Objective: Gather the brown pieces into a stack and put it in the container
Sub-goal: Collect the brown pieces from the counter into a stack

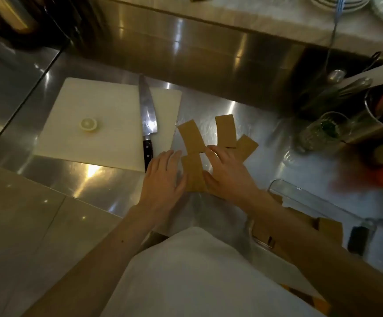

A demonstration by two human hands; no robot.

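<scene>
Several flat brown curved pieces lie spread on the steel counter. One long piece [190,139] points up to the left, another [225,131] stands upright beside it, a third [246,146] pokes out at the right, and a fourth [194,173] lies between my hands. My left hand [164,177] rests flat against that piece's left edge. Fingers spread, my right hand [228,171] presses down on the overlapping pieces. A clear container [300,195] at the lower right holds more brown pieces [329,229].
A white cutting board [108,120] lies to the left, with a lemon slice [88,125] and a large knife [147,120] along its right edge. Glasses and a metal pot [382,115] with utensils crowd the right side. Plates [346,2] stand on the back shelf.
</scene>
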